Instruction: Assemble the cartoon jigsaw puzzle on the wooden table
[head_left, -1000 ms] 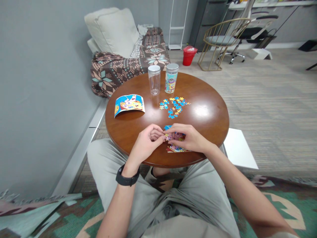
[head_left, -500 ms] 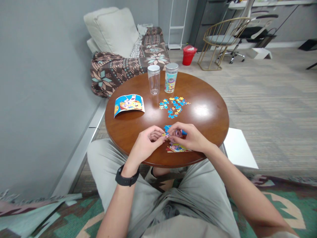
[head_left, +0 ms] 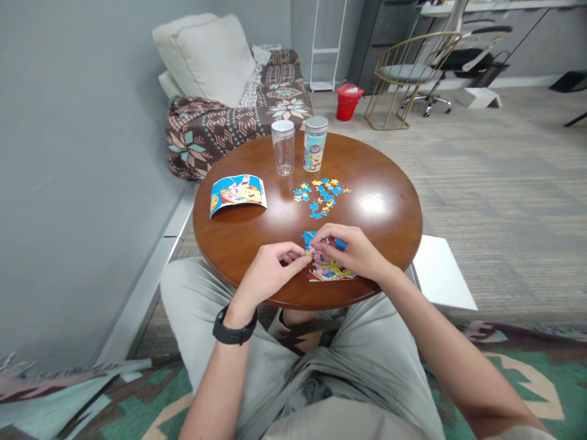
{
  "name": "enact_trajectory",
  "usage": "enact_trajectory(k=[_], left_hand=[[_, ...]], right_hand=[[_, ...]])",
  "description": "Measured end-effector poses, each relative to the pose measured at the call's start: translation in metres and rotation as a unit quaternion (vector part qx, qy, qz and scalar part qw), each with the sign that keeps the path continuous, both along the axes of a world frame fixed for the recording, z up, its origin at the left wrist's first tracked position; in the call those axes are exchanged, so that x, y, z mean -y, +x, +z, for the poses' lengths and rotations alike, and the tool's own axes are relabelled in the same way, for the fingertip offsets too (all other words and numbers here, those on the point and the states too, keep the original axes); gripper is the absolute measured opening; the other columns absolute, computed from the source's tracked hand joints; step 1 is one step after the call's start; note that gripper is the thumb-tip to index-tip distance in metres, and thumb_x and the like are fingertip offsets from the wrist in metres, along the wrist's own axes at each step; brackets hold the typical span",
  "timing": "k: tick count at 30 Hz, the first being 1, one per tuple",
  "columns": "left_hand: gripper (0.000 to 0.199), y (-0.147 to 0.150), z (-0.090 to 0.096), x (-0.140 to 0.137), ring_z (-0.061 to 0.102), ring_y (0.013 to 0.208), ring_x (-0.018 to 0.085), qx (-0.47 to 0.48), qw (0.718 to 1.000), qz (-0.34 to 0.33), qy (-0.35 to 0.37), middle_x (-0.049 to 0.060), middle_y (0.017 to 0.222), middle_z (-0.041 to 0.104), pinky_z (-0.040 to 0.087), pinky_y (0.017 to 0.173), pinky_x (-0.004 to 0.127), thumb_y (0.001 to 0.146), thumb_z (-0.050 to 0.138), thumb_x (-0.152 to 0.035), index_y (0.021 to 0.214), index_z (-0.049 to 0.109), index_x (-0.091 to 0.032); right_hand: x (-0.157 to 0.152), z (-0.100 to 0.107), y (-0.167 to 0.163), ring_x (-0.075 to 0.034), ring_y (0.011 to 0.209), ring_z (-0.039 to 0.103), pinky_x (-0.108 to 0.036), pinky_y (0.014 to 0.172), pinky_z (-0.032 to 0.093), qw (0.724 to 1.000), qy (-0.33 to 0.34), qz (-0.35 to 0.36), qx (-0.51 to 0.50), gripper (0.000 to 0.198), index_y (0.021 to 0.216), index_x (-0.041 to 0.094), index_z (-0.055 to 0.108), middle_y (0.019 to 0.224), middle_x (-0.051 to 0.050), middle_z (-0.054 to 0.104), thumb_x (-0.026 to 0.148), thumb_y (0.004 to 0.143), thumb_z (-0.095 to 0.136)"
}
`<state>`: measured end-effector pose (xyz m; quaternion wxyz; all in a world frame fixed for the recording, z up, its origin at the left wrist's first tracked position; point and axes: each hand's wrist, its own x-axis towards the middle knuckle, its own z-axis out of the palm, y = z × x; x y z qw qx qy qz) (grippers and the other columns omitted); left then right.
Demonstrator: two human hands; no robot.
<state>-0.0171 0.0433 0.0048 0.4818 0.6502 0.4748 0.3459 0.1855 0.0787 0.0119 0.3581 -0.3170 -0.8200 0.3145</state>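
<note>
A small, mostly yellow puzzle piece (head_left: 309,252) is pinched at the left edge of the partly assembled jigsaw puzzle (head_left: 334,271). My left hand (head_left: 279,269) has its thumb and fingertips closed on that piece from the left. From the right, my right hand (head_left: 351,249) reaches over the puzzle, its thumb and forefinger also closed on the piece. The right hand covers part of the puzzle's upper area. Farther back lie several loose puzzle pieces (head_left: 324,194), blue and yellow. A curled picture sheet (head_left: 239,190) with a matching cartoon stands at the left.
Everything rests on a round brown table (head_left: 389,214). A clear jar (head_left: 284,150) and a cartoon-printed jar (head_left: 315,146), both with silver lids, stand toward its far edge. Beyond are a covered sofa (head_left: 284,98), a red bin (head_left: 348,105) and a gold-framed chair (head_left: 406,73).
The piece has come down to the puzzle's left edge. My right fingers have shifted slightly, showing more of the puzzle. My left hand has barely moved.
</note>
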Motion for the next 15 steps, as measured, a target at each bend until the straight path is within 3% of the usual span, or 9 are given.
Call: enact_trajectory(k=[15], left_hand=[[0.014,0.0009,0.0061,0.0011,0.061,0.064,0.011,-0.027,1.0,0.011,0.008,0.002,0.074,0.071,0.048,0.061,0.02,0.077,0.069,-0.028,0.082,0.071,-0.015]], right_hand=[[0.001,0.0018,-0.0021,-0.015,0.08,0.065,-0.027,0.074,0.052,1.0,0.013,0.025,0.005,0.018,0.091,0.019,0.07,0.085,-0.006,0.07,0.025,0.092,0.053]])
